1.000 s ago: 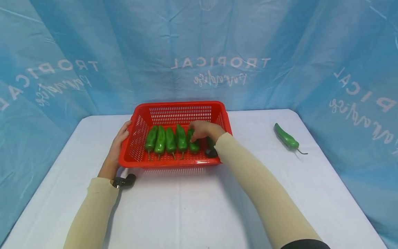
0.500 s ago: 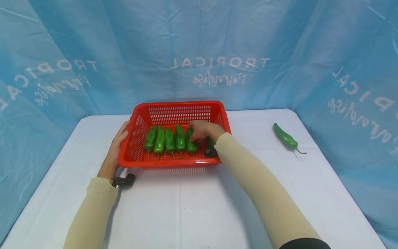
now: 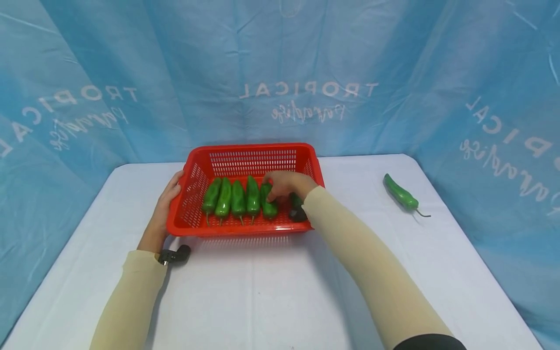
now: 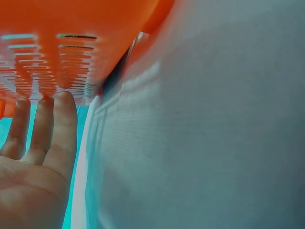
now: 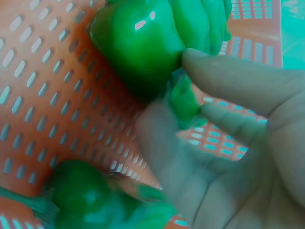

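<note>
A red basket point(image 3: 245, 232) with slotted walls stands toward the back of the white table. Several glossy green peppers point(image 3: 238, 199) lie in it side by side, stems toward the front. At the basket's left side is my left hand point(image 3: 168, 194); the left wrist view shows its straight fingers point(image 4: 64, 124) touching the outer wall. Reaching inside, my right hand point(image 3: 286, 183) pinches the green pepper point(image 3: 269, 208) at the right of the row between thumb and fingers. Another green pepper point(image 5: 78, 195) lies to its right, partly hidden by my wrist.
A single green pepper point(image 3: 401, 193) lies on the white tablecloth point(image 3: 258, 291) to the right of the basket. Blue printed cloth point(image 3: 280, 58) hangs behind the table and along both sides. A dark wrist camera point(image 3: 179, 253) sits on the left wrist.
The pepper in my right hand has shifted slightly left, closer to its neighbour in the row. My left hand stays at the basket's side.
</note>
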The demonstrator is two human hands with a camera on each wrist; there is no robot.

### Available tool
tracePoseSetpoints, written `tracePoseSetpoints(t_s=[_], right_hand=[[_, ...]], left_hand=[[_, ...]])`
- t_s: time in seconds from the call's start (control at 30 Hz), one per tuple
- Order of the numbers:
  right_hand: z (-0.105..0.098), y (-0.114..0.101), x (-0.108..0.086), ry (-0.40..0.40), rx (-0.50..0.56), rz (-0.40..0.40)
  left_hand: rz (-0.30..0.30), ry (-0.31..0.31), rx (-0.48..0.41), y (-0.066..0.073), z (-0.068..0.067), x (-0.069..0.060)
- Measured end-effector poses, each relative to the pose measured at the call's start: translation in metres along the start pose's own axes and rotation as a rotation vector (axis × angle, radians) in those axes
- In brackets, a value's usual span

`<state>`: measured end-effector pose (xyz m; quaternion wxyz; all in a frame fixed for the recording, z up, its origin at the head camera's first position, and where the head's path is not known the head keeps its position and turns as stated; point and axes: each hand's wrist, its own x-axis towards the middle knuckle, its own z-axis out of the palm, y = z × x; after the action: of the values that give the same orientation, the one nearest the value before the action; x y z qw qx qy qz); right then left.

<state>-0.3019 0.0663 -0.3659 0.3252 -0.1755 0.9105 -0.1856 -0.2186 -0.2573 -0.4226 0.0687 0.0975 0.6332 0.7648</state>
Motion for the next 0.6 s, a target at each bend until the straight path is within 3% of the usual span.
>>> tracePoseSetpoints(t_s=[0.4, 0.6], right_hand=[[-0.024, -0.004, -0.026, -0.037, -0.077, -0.014], [-0.029, -0.002, -0.051, 0.060, -0.257, -0.130]], left_hand=[[0.009, -0.001, -0.002, -0.001, 0.000, 0.000], [0.010, -0.011, -0.002, 0.000, 0.001, 0.000]])
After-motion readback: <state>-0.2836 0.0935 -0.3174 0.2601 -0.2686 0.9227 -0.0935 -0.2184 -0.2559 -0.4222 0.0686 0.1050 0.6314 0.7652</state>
